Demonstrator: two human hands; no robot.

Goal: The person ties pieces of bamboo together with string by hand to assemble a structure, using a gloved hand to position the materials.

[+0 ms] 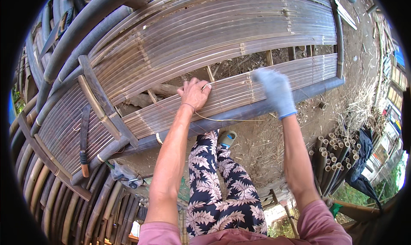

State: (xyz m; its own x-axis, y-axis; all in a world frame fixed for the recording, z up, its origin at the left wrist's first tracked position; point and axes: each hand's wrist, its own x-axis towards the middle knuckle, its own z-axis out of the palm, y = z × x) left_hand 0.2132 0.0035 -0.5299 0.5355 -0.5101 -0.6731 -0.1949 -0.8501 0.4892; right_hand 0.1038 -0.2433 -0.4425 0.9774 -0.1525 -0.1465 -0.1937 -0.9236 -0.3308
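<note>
Our bare left hand (pixel 195 93) presses on the bamboo slats (pixel 239 89), pinching a thin tie strand (pixel 222 119); our gloved right hand (pixel 276 92) lies open on them, blurred.

glossy bamboo slats (pixel 239 91), pale cloth glove (pixel 276 91)

A panel (pixel 239 89) of flat, pale split-bamboo slats lies lengthwise across a dark round bamboo pole (pixel 252 110), running from lower left up to the right. The bare left hand (pixel 195 93) rests palm down on the slats with fingers spread, pinching a thin tan strand (pixel 222 119) that loops down past the wrist and trails right along the pole. The right hand (pixel 276 91), in a light blue glove, lies on the slats further right.
</note>
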